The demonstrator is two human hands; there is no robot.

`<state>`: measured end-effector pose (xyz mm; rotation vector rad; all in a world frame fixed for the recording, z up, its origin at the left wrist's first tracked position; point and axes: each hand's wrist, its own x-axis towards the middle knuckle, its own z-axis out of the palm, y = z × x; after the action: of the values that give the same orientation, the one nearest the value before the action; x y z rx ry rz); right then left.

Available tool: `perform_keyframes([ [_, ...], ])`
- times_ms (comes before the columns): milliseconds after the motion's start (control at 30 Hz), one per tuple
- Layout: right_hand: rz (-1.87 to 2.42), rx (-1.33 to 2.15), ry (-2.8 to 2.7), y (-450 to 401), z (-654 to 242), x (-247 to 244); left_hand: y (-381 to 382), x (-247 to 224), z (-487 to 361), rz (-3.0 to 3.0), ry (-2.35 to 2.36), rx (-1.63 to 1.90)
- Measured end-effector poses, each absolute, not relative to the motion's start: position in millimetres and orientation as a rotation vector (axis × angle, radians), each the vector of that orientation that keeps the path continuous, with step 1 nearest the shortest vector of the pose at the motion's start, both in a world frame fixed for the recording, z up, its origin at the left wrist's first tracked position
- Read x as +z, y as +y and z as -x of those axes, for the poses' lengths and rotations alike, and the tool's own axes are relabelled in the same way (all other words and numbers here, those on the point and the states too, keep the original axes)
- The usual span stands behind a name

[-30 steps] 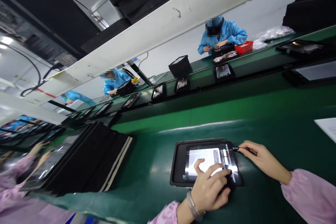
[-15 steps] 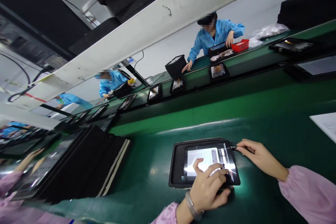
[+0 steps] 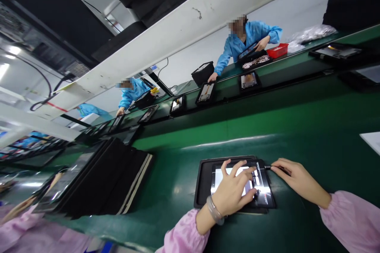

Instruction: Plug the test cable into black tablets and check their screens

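A tablet (image 3: 263, 193) with a lit screen rests on a black foam tray (image 3: 203, 182) on the green bench. Over the screen my left hand (image 3: 233, 191) is open, its fingers spread; which fingertips touch the glass I cannot tell. My right hand (image 3: 293, 176) pinches a black cable plug (image 3: 268, 167) at the tablet's right edge, where its tip meets the tablet. The hand hides most of the plug's body. Part of the screen lies hidden under my left hand.
Left of the tablet stands a stack of black trays (image 3: 101, 182), with a co-worker's pink sleeve (image 3: 20, 225) beside it. Beyond runs a line with several opened tablets (image 3: 207, 93). A co-worker in blue (image 3: 252, 33) sits across. A white sheet (image 3: 371, 142) lies at right.
My left hand has moved up across the tablet's screen, its fingers spread wider. My right hand keeps its pinch on the plug. A co-worker opposite now touches a tablet on the line.
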<state>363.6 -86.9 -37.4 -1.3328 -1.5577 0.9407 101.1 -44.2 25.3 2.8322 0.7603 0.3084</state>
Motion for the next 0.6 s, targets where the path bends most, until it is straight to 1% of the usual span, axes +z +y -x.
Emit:
perform_keyframes([
  [200, 1.334, 0.938, -1.560, -87, -364, -40, -43, 15, -103, -2.842, 0.715, 0.335],
  [600, 1.357, 0.904, -1.608, -87, -368, -47, -43, 23, -115, -2.798, 0.692, 0.317],
])
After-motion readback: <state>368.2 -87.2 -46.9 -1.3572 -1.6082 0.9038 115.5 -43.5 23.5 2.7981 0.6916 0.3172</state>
